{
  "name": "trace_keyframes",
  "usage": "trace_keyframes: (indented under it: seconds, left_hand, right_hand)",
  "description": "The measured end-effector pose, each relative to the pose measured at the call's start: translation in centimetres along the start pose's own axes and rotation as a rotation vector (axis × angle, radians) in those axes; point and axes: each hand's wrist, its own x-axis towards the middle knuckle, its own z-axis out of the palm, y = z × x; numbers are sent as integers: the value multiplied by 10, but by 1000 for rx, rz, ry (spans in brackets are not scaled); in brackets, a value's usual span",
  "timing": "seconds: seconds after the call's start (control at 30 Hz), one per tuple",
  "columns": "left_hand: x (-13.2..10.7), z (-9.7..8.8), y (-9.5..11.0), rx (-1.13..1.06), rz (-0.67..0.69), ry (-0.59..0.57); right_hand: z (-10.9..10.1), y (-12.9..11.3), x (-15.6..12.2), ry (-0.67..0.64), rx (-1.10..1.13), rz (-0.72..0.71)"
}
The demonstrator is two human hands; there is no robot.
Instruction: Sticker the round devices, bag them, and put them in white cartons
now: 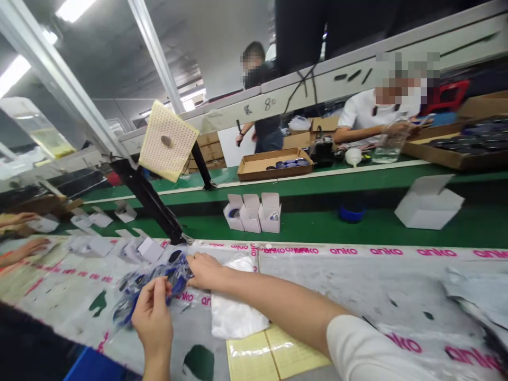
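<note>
A pile of dark blue pieces in clear plastic bags (137, 288) lies on the table in front of me. My left hand (153, 312) is at the near side of this pile, thumb and fingers pinched together; what sits between them is too small to make out. At the pile's right end, my right hand (204, 272) has its fingers bent around a bagged blue piece, with the fingertips partly hidden. Under my right forearm is a stack of white plastic bags (236, 317), and nearer to me lie yellow printed sheets (254, 357).
Open white boxes (251, 214) stand on the green belt (309, 222), near a blue ring (351, 213) and a larger white box (428, 206). More boxes (148, 248) line the left, by another person's hands (34, 246). A black post (151, 201) rises behind the pile.
</note>
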Motion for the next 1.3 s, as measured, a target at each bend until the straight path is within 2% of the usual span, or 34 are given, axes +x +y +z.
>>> trace_keyframes:
  seconds: [0.07, 0.17, 0.27, 0.33, 0.43, 0.5, 0.6, 0.67, 0.73, 0.93, 1.1, 1.3]
  left_hand:
    - [5, 20, 8, -74, 34, -16]
    - [15, 63, 10, -130, 47, -59]
    - [25, 124, -3, -106, 26, -202]
    - [33, 167, -12, -74, 24, -290]
    - [45, 220, -16, -28, 83, -363]
    - [49, 241, -13, -10, 173, -413]
    - [43, 253, -10, 14, 318, -566]
    - [33, 254, -13, 51, 379, -678]
    - [24, 254, -17, 108, 407, -740]
    - [20, 251, -21, 303, 407, -733]
    - [25, 245, -13, 397, 378, -730]
    - [26, 237, -1, 465, 299, -798]
  right_hand:
    - [-15, 21, -3, 65, 76, 22]
    - [-55, 63, -14, 184, 157, 71]
    - [-102, 108, -25, 338, 145, 136]
    - [-125, 132, -30, 450, 82, 174]
    - [-141, 154, -34, 537, -50, 180]
    - [-141, 161, -34, 523, -143, 152]
    - [-131, 166, -32, 449, -275, 114]
    - [-125, 166, -29, 397, -349, 116]
    - [-121, 164, -26, 357, -408, 143]
    - [-112, 153, -15, 273, -529, 206]
    - [-97, 148, -17, 203, -619, 166]
    - [-86, 136, -14, 70, -695, 152]
